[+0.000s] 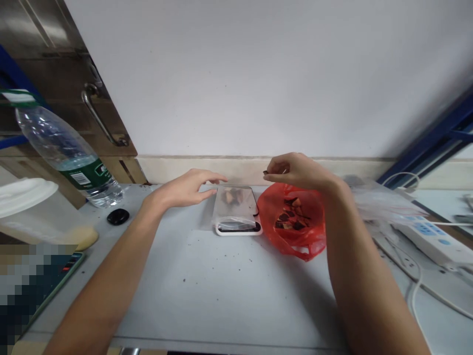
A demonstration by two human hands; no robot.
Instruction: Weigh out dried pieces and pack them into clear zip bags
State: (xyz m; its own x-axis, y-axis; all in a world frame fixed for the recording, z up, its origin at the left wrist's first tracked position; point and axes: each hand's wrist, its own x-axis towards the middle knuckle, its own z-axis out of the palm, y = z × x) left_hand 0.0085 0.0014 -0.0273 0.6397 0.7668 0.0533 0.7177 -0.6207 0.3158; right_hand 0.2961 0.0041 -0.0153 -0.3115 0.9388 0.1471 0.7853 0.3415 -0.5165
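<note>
My right hand (293,170) hovers above the back of a red plastic bag (268,209), its thumb and fingers pinching a small dark piece (265,172). The red bag lies open, and several dark brown, dried-looking pieces (293,218) are inside it. Left of it, a flat device with a white rim (238,233), which looks like a small scale, carries a clear plastic bag (240,209). Some brownish contents (232,196) show dimly through that bag. My left hand (188,188) is open beside the clear bag's far left corner, fingers apart and holding nothing.
At the left stand a tilted-looking clear bottle with a green label (74,148) and a white-lidded tub (33,212), with a black oval object (118,216) nearby. Clear plastic bags (377,199), a power strip (436,239) and white cables lie at the right. Dark crumbs dot the table (192,310).
</note>
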